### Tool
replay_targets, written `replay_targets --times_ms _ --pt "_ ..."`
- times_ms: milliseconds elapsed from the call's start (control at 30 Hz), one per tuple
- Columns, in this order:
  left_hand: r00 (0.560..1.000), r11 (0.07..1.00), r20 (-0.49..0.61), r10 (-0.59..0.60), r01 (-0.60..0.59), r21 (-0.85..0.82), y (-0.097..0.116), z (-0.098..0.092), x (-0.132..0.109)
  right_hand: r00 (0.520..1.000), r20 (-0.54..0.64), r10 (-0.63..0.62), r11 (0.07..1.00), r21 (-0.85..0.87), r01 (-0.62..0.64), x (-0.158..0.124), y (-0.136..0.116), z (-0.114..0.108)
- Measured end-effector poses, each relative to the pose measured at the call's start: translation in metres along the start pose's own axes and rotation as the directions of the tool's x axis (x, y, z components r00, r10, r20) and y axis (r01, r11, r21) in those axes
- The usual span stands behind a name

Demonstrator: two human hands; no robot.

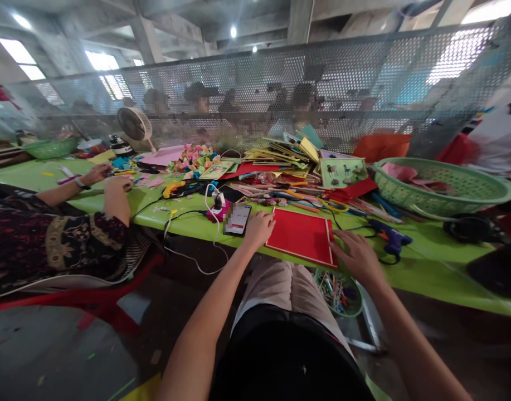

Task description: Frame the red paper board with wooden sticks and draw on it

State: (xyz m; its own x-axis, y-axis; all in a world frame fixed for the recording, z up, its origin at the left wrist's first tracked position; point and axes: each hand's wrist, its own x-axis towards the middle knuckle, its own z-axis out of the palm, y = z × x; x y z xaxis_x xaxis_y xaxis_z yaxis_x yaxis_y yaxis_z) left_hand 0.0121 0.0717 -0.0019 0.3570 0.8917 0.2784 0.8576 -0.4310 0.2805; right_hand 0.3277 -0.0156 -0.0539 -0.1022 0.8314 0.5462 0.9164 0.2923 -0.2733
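A red rectangular sheet (pixel 299 234) with a thin pale border lies flat on the green table (pixel 431 267), close to its front edge. At the sheet's left edge rests my left hand (pixel 259 228), its fingers bent together near the corner; whether anything is between them is too small to tell. My right hand (pixel 358 253) lies at the sheet's right edge with its fingers apart, holding nothing. A phone (pixel 237 218) with a lit screen is just left of my left hand. The blue glue gun (pixel 391 238) sits right of my right hand.
Behind the sheet are piled sticks and stacked cards (pixel 284 153). A green basket (pixel 443 195) stands at right. White cables run beside a pink power strip (pixel 217 211). Another person's hands (pixel 98 174) work at left. Below the table edge sits a bin of sticks (pixel 342 295).
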Motion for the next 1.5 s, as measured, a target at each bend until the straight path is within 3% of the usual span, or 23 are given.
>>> replay_targets --times_ms 367,833,1067,1233,1367,1500 --pt "0.999 0.997 -0.036 0.041 -0.038 0.074 -0.008 0.017 0.002 0.999 0.034 -0.023 0.992 -0.124 0.027 0.0 -0.008 0.0" --pt "1.0 0.996 -0.018 0.01 -0.008 0.086 -0.002 0.012 0.003 0.999 0.051 0.003 0.99 -0.144 0.005 0.001 -0.017 -0.003" --pt "1.0 0.999 -0.031 0.002 -0.001 0.054 -0.002 0.009 -0.003 0.999 -0.02 -0.027 0.994 -0.11 0.025 -0.002 -0.013 -0.005" --pt "0.999 1.0 -0.037 -0.016 0.016 0.017 -0.005 0.012 -0.002 0.992 0.008 -0.127 0.989 -0.069 0.127 0.04 -0.01 0.009" --pt "0.999 1.0 -0.031 -0.017 0.017 0.007 -0.006 0.013 -0.001 0.97 0.128 -0.209 0.975 -0.056 0.217 0.093 -0.036 0.044" --pt "0.999 1.0 -0.032 -0.006 0.006 0.009 -0.005 0.013 -0.002 0.957 0.222 -0.185 0.973 -0.098 0.211 0.126 -0.062 0.079"
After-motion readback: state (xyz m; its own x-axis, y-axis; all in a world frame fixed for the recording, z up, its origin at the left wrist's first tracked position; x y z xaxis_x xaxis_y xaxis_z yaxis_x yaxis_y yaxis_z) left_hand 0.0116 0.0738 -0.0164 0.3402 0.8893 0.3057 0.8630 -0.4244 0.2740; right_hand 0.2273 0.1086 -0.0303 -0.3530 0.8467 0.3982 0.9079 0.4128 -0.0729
